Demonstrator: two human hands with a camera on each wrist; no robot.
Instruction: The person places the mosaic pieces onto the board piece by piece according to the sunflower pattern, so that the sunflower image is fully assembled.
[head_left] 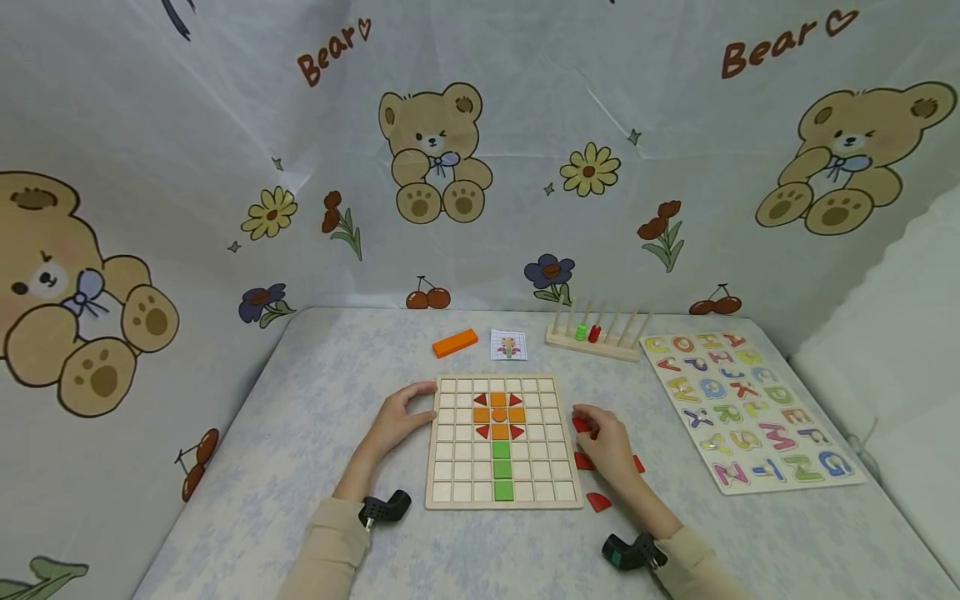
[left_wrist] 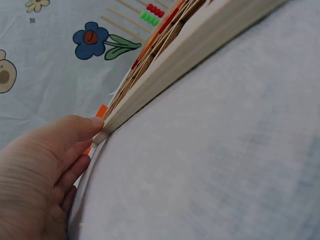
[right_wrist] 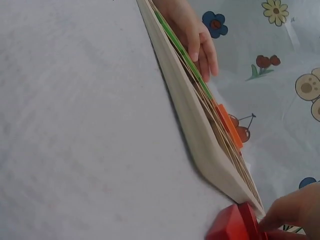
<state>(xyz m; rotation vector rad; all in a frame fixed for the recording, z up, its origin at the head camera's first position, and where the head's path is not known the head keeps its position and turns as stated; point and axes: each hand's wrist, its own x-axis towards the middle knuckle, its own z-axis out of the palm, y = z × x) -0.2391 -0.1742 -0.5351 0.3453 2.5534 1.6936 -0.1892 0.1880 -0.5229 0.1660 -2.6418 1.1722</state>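
At about four o'clock from the middle of the wooden grid board (head_left: 504, 506), a loose red quarter-round tile (head_left: 598, 502) lies on the desk (head_left: 247, 500); a second red tile (head_left: 583, 461) sits just beside the right rim and a third (head_left: 638, 463) shows past the wrist, presumably placed for short reach by the right hand (head_left: 606, 442). The board lies flat, with three green squares (head_left: 502, 470) in a column toward six o'clock; above them four orange squares (head_left: 499, 432) surround an orange disc (head_left: 498, 414), with red triangles (head_left: 481, 400) at the corners between, the dividers likely stopping all from sliding. At three o'clock, the right hand's thumb and fingers appear clamped on a red piece (head_left: 581, 425) just off the rim, a pinch that suits so small a thing. Toward ten o'clock, the left hand (head_left: 399, 421) touches the rim, its fingers extended rather than wrapped round it, probably to steady the board. Farther off, an orange bar (head_left: 455, 343) slants at eleven o'clock and a picture card (head_left: 509, 345) lies face up at twelve, perhaps where neither hand covers it. A peg rack (head_left: 592, 343) stands toward one o'clock; the alphabet puzzle board (head_left: 780, 486) lies well apart toward three, seemingly leaving working room. Behind hangs a bear-print cloth (head_left: 510, 75).
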